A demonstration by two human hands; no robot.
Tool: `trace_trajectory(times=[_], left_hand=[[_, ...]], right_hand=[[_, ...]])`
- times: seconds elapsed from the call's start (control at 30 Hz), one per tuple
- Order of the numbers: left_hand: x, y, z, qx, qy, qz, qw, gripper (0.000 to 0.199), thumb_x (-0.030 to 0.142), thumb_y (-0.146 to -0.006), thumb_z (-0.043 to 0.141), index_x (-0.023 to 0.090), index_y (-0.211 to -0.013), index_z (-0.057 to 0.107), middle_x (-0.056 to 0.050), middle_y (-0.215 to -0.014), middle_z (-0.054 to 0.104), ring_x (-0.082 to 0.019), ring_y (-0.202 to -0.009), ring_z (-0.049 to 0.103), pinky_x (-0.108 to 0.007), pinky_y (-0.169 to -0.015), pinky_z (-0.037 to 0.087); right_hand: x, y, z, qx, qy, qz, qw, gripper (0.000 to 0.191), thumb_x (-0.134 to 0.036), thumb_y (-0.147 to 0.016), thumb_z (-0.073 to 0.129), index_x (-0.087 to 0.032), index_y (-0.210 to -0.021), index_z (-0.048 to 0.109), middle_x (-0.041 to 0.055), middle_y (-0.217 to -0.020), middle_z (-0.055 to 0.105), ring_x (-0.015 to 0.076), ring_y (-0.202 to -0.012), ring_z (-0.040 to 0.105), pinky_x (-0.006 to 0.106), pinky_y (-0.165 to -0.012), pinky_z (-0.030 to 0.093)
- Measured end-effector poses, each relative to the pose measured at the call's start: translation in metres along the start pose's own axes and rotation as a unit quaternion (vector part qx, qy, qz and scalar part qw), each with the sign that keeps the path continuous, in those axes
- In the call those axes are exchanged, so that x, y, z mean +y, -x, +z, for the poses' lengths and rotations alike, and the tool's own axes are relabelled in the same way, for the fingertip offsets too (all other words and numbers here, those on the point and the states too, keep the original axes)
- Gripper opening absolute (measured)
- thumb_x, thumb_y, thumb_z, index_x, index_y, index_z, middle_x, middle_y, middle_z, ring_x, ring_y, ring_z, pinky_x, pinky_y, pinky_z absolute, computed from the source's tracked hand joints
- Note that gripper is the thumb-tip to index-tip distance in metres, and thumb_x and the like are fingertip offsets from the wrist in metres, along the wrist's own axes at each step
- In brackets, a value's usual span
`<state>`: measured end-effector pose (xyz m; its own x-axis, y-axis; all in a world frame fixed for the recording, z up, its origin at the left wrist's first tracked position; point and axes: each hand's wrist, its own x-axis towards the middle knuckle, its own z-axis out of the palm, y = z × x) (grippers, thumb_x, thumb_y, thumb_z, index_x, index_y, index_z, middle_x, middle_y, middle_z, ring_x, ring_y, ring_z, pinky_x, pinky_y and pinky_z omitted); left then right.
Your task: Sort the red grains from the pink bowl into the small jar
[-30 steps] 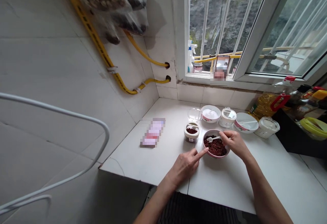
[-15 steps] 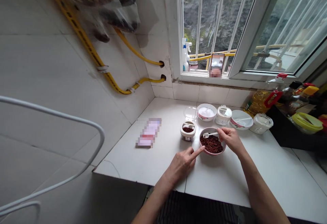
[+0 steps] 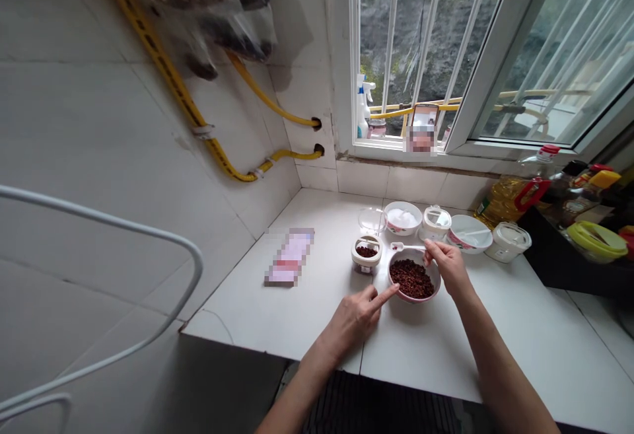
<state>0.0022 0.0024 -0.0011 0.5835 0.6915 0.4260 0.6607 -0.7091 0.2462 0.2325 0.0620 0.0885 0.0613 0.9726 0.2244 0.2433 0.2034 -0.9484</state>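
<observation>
A small white spoon (image 3: 407, 247) is pinched in my right hand (image 3: 447, 267), its bowl over the far left rim of a bowl of dark red dried pieces (image 3: 412, 279). A little of something dark shows in the spoon. My left hand (image 3: 360, 312) has its index finger stretched out, the tip touching the near left rim of that bowl. Left of the bowl stands an open small jar (image 3: 366, 253), partly filled with similar dark pieces. Its clear lid (image 3: 372, 220) seems to lie just behind it.
Behind are a bowl of white grains (image 3: 403, 218), a lidded jar (image 3: 436, 222), a bowl with a white spoon (image 3: 469, 234) and another jar (image 3: 508, 242). Bottles and an oil jug (image 3: 510, 196) stand right. A blurred flat pack (image 3: 290, 257) lies left.
The spoon has risen from inside the bowl to above its far left rim. My left hand has kept its place at the bowl. The camera view has shifted slightly.
</observation>
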Motion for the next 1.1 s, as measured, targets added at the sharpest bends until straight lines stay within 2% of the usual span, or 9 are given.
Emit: trace_trajectory(times=[0.17,0.23,0.3,0.4,0.53,0.63,0.7,0.9,1.1], left_hand=[[-0.001,0.001,0.004,0.008,-0.004,0.002,1.0,0.069,0.005,-0.092,0.044,0.03,-0.155,0.031,-0.002,-0.09,0.059,-0.014,-0.068,0.061,-0.023,-0.064,0.055],[-0.001,0.001,0.004,0.01,-0.009,0.002,1.0,0.069,0.004,-0.092,0.044,0.03,-0.155,0.032,-0.002,-0.089,0.059,-0.014,-0.067,0.06,-0.023,-0.063,0.054],[-0.002,0.0,0.004,0.01,-0.013,0.005,1.0,0.068,0.005,-0.092,0.045,0.03,-0.154,0.033,-0.002,-0.089,0.059,-0.014,-0.067,0.06,-0.023,-0.062,0.054],[-0.001,0.0,0.003,0.009,-0.008,0.007,1.0,0.068,0.006,-0.092,0.045,0.029,-0.155,0.033,-0.002,-0.09,0.059,-0.014,-0.068,0.06,-0.023,-0.063,0.054],[0.0,0.001,0.0,0.007,0.003,-0.003,1.0,0.069,0.006,-0.093,0.045,0.031,-0.156,0.03,-0.002,-0.092,0.059,-0.014,-0.07,0.061,-0.023,-0.065,0.054],[0.0,0.001,0.0,0.001,0.011,-0.004,1.0,0.07,0.005,-0.093,0.045,0.031,-0.156,0.029,-0.002,-0.093,0.059,-0.014,-0.07,0.061,-0.023,-0.065,0.055],[0.0,0.001,0.0,0.0,0.009,0.0,1.0,0.07,0.005,-0.093,0.045,0.03,-0.156,0.029,-0.002,-0.093,0.059,-0.014,-0.07,0.06,-0.023,-0.065,0.055],[0.0,0.0,-0.001,0.002,0.01,-0.001,1.0,0.07,0.006,-0.093,0.045,0.03,-0.156,0.028,-0.002,-0.094,0.059,-0.015,-0.07,0.061,-0.024,-0.064,0.055],[0.0,0.0,-0.002,-0.001,0.007,0.0,1.0,0.07,0.005,-0.093,0.045,0.031,-0.157,0.027,-0.002,-0.093,0.06,-0.014,-0.07,0.061,-0.024,-0.064,0.055]], right_hand=[[-0.011,0.005,0.032,0.053,0.092,-0.151,0.983,0.051,-0.051,-0.097,0.047,-0.022,-0.056,0.051,-0.0002,-0.053,0.055,0.0156,-0.053,0.052,0.031,-0.064,0.045],[-0.012,0.008,0.043,0.059,0.185,-0.252,0.948,0.045,-0.04,-0.1,0.046,-0.023,-0.058,0.05,-0.002,-0.054,0.054,0.0149,-0.054,0.051,0.035,-0.084,0.046],[-0.013,0.01,0.051,0.029,0.272,-0.336,0.901,0.041,-0.031,-0.1,0.048,-0.023,-0.06,0.049,-0.0034,-0.054,0.053,0.0142,-0.055,0.05,0.038,-0.097,0.041],[-0.013,0.011,0.05,0.007,0.32,-0.385,0.866,0.037,-0.025,-0.099,0.05,-0.022,-0.062,0.049,-0.0038,-0.054,0.054,0.0137,-0.056,0.051,0.037,-0.101,0.039],[-0.011,0.006,0.022,0.043,0.273,-0.332,0.902,0.039,-0.028,-0.098,0.049,-0.023,-0.06,0.047,-0.0049,-0.051,0.051,0.0126,-0.05,0.046,0.034,-0.092,0.045],[-0.003,0.003,-0.004,0.003,0.264,-0.263,0.928,0.045,-0.031,-0.095,0.05,-0.023,-0.052,0.04,-0.0046,-0.046,0.044,0.0136,-0.049,0.043,0.032,-0.078,0.047],[0.005,0.003,-0.012,-0.034,0.276,-0.223,0.934,0.046,-0.033,-0.093,0.05,-0.023,-0.05,0.038,-0.0053,-0.044,0.042,0.0123,-0.046,0.038,0.033,-0.078,0.047],[0.017,0.008,-0.001,-0.109,0.278,-0.164,0.94,0.048,-0.036,-0.09,0.048,-0.022,-0.048,0.033,-0.007,-0.041,0.038,0.0092,-0.043,0.032,0.037,-0.087,0.045],[0.009,0.008,-0.006,-0.076,0.226,-0.098,0.966,0.051,-0.045,-0.09,0.048,-0.022,-0.045,0.038,-0.0016,-0.042,0.047,0.0124,-0.046,0.042,0.028,-0.056,0.04]])
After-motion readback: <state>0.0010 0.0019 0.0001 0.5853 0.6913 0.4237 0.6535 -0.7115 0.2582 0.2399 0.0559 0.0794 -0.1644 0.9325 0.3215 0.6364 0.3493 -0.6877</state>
